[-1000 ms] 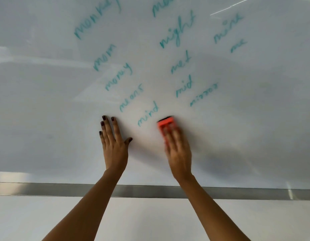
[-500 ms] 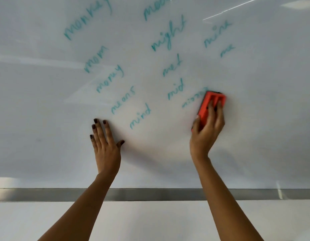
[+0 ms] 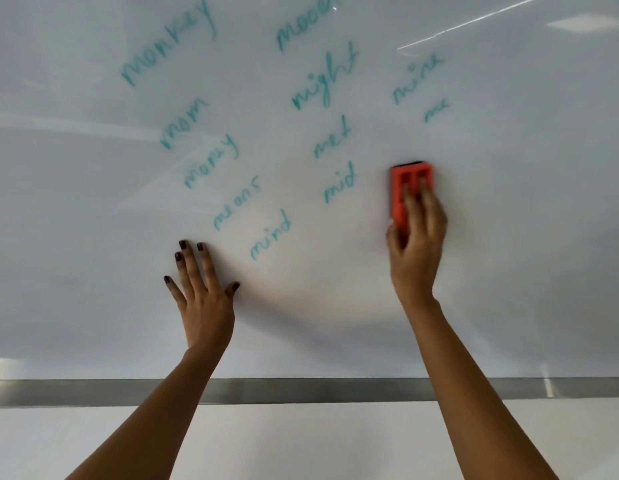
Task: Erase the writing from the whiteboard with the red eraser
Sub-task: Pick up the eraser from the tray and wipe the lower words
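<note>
Head view is showing the right hand (image 3: 417,244) gripping the red eraser (image 3: 410,194), pressing it flat on the whiteboard (image 3: 526,237), just right of the word "mid" (image 3: 339,183). Left hand (image 3: 204,292) is lying spread, fingers open, below-left of "mid".

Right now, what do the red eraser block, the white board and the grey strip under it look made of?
Red eraser block: looks like moulded matte plastic with ribbed recesses and a dark pad edge, probably felt. White board: smooth, glossy, mirrors ceiling lights; glass or coated steel, can't tell. Grey strip: likely brushed metal, dull sheen.
</note>
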{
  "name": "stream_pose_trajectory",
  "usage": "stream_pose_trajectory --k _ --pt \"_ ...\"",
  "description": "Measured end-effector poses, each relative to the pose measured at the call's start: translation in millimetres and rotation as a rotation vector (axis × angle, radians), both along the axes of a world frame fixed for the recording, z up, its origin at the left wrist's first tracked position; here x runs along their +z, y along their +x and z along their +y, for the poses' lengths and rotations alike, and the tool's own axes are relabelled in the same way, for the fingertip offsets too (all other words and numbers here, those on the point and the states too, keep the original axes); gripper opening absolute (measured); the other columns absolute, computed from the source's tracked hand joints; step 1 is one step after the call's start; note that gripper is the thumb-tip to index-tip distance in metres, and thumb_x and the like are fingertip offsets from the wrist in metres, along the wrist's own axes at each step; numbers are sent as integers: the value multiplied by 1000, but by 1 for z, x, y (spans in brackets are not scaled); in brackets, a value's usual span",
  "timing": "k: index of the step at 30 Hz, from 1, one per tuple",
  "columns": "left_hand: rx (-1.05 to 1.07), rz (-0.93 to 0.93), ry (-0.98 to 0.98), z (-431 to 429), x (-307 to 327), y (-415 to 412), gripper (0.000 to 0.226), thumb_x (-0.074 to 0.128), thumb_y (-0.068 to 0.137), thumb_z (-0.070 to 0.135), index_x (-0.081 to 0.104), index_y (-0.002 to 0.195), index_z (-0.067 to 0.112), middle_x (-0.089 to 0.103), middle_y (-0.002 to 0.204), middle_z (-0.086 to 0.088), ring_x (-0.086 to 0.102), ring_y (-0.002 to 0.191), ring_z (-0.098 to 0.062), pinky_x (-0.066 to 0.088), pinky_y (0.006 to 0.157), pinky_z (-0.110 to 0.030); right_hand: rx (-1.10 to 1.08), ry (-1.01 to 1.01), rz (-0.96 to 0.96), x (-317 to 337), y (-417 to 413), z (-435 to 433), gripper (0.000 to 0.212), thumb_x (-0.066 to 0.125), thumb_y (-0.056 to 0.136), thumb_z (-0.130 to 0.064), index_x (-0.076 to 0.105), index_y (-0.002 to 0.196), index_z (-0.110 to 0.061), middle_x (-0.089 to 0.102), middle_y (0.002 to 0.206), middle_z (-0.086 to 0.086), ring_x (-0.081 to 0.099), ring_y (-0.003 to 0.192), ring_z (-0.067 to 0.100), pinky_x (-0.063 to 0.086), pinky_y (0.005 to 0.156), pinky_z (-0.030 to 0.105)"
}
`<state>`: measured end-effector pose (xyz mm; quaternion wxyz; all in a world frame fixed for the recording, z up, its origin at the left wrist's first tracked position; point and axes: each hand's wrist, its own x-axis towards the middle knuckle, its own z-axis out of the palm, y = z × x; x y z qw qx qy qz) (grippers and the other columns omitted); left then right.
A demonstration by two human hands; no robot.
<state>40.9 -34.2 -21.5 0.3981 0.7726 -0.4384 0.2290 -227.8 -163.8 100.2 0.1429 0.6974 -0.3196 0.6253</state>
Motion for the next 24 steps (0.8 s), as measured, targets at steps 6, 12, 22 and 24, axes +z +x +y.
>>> stream_pose_trajectory --k 6,12,22,24 --pt "31 -1 27 3 4 -5 86 55 97 33 -5 154 7 -6 163 -17 -4 152 -32 1 118 -63 18 -88 219 -29 28 16 56 55 93 -3 40 146 -14 43 150 14 41 137 30 38 113 41" --pt "38 17 42 6 6 -7 86 53 98 34 -6 155 9 -7 164 -15 -5 152 -29 -1 118 -64 6 -193 622 -56 13 18 56 57 95 -3 43 146 -21 39 153 0 39 141 23 48 104 41" --pt "-67 84 -70 -1 12 -10 99 50 89 52 -10 155 8 -10 164 -11 -7 152 -28 1 123 -48 -3 -170 339 -6 51 29 49 61 94 -4 49 141 -12 44 150 9 44 137 27 40 113 40" --pt "-93 80 -91 -4 16 -11 101 49 87 54 -7 155 4 -11 164 -13 -8 152 -30 1 123 -48 -23 -315 633 -12 46 30 52 63 91 -3 51 140 -18 48 148 1 51 132 25 49 104 37"
